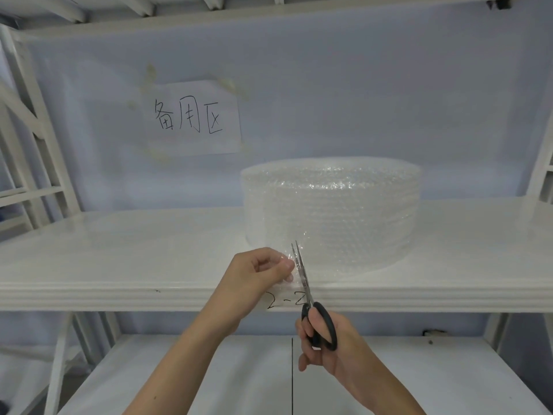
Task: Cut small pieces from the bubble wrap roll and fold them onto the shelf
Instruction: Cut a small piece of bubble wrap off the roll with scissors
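Observation:
A wide roll of clear bubble wrap (332, 214) stands on end on the white shelf (119, 253), right of centre. Its loose end comes forward to the shelf's front edge. My left hand (263, 274) pinches that loose end between thumb and fingers. My right hand (326, 345) holds black-handled scissors (302, 274) just right of the left hand, blades pointing up and nearly closed on the wrap's edge. The scissor handles sit below the shelf's front edge.
A paper sign (191, 118) with handwriting is taped to the back wall. "2-2" is written on the shelf's front lip (284, 301). A lower shelf (209, 378) lies below my arms. White frame uprights (33, 121) stand at the left and right.

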The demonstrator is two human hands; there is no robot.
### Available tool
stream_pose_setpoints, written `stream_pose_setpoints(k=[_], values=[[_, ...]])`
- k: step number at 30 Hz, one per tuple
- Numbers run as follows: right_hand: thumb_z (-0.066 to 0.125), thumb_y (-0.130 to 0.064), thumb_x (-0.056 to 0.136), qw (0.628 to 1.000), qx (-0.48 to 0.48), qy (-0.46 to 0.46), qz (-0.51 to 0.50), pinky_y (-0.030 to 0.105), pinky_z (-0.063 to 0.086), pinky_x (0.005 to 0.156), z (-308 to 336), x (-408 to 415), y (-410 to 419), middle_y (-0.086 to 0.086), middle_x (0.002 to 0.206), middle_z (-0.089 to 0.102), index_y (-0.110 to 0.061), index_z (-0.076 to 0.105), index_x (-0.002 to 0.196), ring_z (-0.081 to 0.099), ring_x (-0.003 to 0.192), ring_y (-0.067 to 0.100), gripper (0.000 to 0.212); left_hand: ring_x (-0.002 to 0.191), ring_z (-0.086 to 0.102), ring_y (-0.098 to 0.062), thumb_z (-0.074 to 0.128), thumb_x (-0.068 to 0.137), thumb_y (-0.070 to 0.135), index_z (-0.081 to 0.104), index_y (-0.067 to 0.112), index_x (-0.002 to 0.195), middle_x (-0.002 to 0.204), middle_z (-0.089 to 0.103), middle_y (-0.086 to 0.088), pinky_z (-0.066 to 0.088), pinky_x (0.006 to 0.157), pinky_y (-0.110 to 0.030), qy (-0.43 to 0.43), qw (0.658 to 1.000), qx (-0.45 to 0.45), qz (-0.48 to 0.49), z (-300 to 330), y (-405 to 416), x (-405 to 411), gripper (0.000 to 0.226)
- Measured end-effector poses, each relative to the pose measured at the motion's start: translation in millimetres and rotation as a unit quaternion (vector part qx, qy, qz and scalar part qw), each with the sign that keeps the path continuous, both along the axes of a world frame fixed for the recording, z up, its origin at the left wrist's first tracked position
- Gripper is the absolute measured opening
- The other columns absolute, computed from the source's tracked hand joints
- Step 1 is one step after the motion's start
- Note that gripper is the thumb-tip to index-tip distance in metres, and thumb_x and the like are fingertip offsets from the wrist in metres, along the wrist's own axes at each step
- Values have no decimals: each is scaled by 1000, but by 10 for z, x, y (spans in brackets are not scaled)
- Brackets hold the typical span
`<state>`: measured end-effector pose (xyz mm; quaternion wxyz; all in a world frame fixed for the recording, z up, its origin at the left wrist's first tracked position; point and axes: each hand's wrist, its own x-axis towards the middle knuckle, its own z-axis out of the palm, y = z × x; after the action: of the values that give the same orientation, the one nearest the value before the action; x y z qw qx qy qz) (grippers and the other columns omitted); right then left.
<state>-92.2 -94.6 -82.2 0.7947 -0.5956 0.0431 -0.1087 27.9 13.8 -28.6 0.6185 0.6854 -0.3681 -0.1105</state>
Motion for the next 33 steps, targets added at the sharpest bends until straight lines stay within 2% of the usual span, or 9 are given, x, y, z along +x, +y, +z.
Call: stream_pose_setpoints(k=[2,5,10,15,19,22,26,29,33], values=[[56,-24,82,1000,-12,-4,-1,37,50,53,38,-1,5,5,64,45,-10,52,57,39,46,18,29,73,66,-9,68,88,18,72,17,77,68,72,4,48,74,-17,0,1000,-3,-1,-11,-6,-9,12],[44,-9,97,1000,-19,-7,-16,35,50,53,49,33,-4,7,66,43,-4,49,64,38,46,16,34,70,64,-5,68,88,20,71,12,79,67,72,5,46,72,-14,-3,1000,-7,6,-14,-13,-24,12],[40,3,96,1000,-5,-3,-28,31,51,50,22,50,-4,11,67,42,0,52,66,37,44,15,32,70,64,-7,69,87,17,71,15,78,65,71,5,47,71,-16,-2,1000,-9,5,-23,-3,-16,10],[46,-9,96,1000,0,-5,-25,35,50,51,77,41,-5,8,65,46,-10,56,55,39,45,16,42,67,65,-7,70,86,17,71,14,78,66,71,3,49,68,-16,-15,1000,1,-16,-24,21,-18,9],[64,-39,84,999,-33,-9,-20,32,51,52,86,65,-53,10,67,44,-6,55,61,40,43,14,40,65,64,-7,70,86,16,71,13,79,65,70,3,49,67,-14,-17,1000,10,-22,-11,43,-16,8],[70,-46,77,998,-48,-9,-27,30,52,52,67,67,-89,13,70,40,-6,56,62,40,43,13,45,70,65,-6,71,86,20,71,15,79,68,71,6,48,70,-16,-13,999,19,-25,27,47,-6,9],[69,-46,66,998,-55,-4,-28,31,55,53,92,54,-93,14,67,41,-5,57,64,41,43,12,42,79,65,-9,67,86,40,74,18,82,78,72,6,49,79,-21,-3,1000,3,-18,90,25,-14,23],[69,-42,76,997,-61,6,-39,32,55,53,103,57,-77,12,65,42,-8,57,61,40,42,12,39,77,65,-14,60,85,54,74,11,85,77,73,2,52,79,-26,43,999,-33,0,107,0,-29,45],[70,-39,76,997,-66,8,-49,31,54,51,103,57,-66,13,67,41,-13,58,55,38,41,12,35,71,63,-8,65,87,40,74,15,79,74,73,7,48,69,-19,54,998,-28,29,138,-34,-29,28]])
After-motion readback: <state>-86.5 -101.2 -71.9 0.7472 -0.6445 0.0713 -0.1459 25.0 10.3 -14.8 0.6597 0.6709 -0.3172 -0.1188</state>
